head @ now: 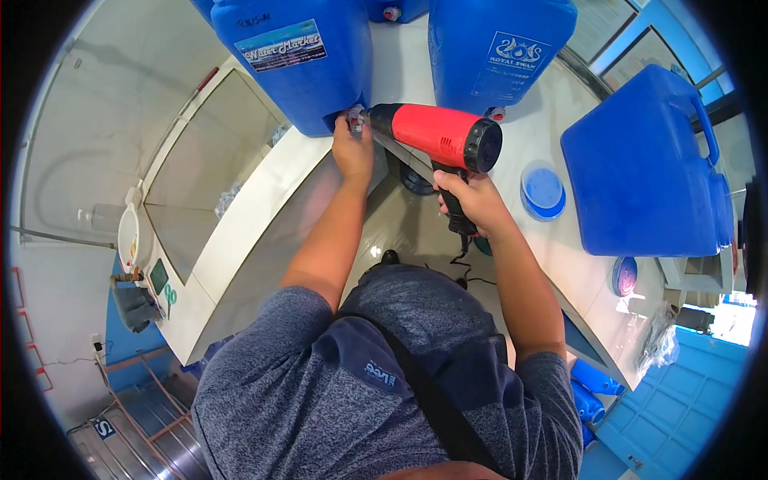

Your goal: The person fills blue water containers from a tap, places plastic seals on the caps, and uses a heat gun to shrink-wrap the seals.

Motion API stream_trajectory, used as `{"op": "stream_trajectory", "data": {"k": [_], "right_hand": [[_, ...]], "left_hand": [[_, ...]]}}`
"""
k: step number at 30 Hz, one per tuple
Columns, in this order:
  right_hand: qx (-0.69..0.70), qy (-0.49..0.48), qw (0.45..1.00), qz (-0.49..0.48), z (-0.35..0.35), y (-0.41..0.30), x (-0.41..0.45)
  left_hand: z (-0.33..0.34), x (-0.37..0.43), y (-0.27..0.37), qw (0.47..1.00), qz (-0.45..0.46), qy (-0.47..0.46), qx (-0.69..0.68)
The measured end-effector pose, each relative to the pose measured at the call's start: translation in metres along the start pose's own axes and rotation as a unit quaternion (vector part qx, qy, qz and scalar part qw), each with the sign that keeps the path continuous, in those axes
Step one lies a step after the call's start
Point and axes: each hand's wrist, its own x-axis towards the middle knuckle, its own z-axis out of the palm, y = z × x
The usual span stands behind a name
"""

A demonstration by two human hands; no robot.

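Observation:
My right hand (480, 203) grips the black handle of a red and black heat gun (429, 131). Its nozzle points left, right up against the spout (356, 119) at the bottom corner of a blue plastic water container (300, 90). Around that spout are the thumb and fingers of my left hand (351, 149); something clear, like plastic film, seems to cover it. The container stands upright on the white counter and bears a printed label. To its right stands a second blue container (504, 36), with a red-centred spout (496, 114) at its base.
A blue jug (636, 174) lies on its side on the right counter (540, 252), beside round blue lids (543, 189). The heat gun's cord (459, 258) hangs to the tiled floor. Green scissors (170, 295) lie on the left ledge, near a sunken basin (198, 174).

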Motion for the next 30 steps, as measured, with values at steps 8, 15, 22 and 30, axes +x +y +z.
{"op": "stream_trajectory", "data": {"k": [8, 15, 22, 30], "right_hand": [[0.023, 0.018, 0.999, 0.029, -0.021, 0.012, -0.007], [0.05, 0.018, 0.997, 0.048, -0.012, 0.026, -0.008], [0.092, -0.004, 0.995, 0.032, -0.018, 0.026, 0.002], [0.182, 0.053, 0.981, -0.052, -0.054, 0.033, -0.071]], "left_hand": [[-0.002, -0.001, -0.002, 0.998, -0.009, -0.038, -0.054], [0.006, 0.0, -0.023, 0.98, -0.053, -0.052, -0.182], [0.01, 0.01, -0.027, 0.832, -0.305, -0.011, -0.463], [-0.039, 0.03, 0.049, 0.527, -0.568, -0.111, -0.622]]}}
